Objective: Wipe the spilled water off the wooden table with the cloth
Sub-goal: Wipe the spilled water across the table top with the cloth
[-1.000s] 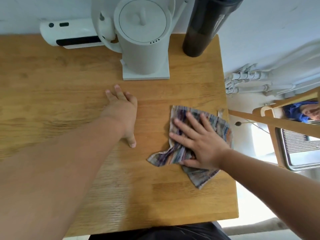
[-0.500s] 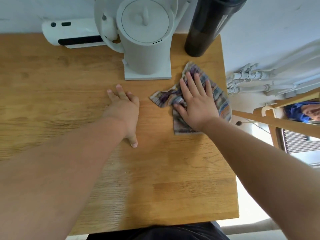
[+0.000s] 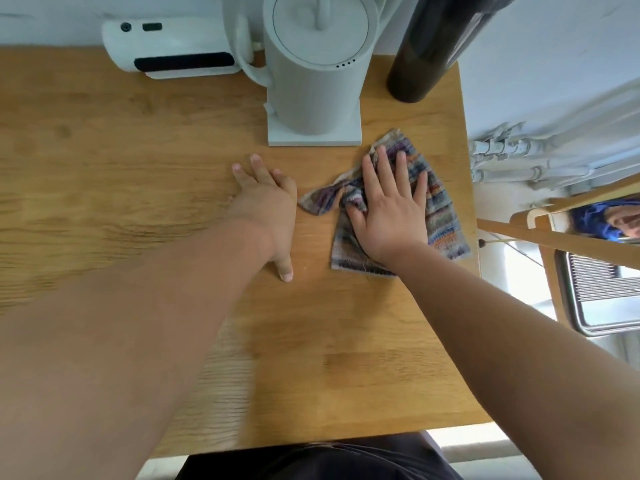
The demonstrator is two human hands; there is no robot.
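Observation:
A striped, multicoloured cloth [image 3: 441, 216] lies crumpled on the wooden table [image 3: 138, 168], near its right edge and just in front of the kettle base. My right hand [image 3: 391, 209] presses flat on the cloth with its fingers spread and straight. My left hand [image 3: 268, 209] rests flat on the bare wood to the left of the cloth, fingers straight and thumb pointing toward me. No water shows clearly on the wood.
A white kettle [image 3: 315, 64] on a square base stands at the back centre. A dark cylinder [image 3: 429, 50] stands at the back right corner, a white device [image 3: 166, 46] at the back left. Pipes and a wooden chair [image 3: 540, 233] lie beyond the right edge.
My right hand slid the cloth away from me, from the near right part of the table up toward the kettle base, then slightly back. The left hand stayed in place.

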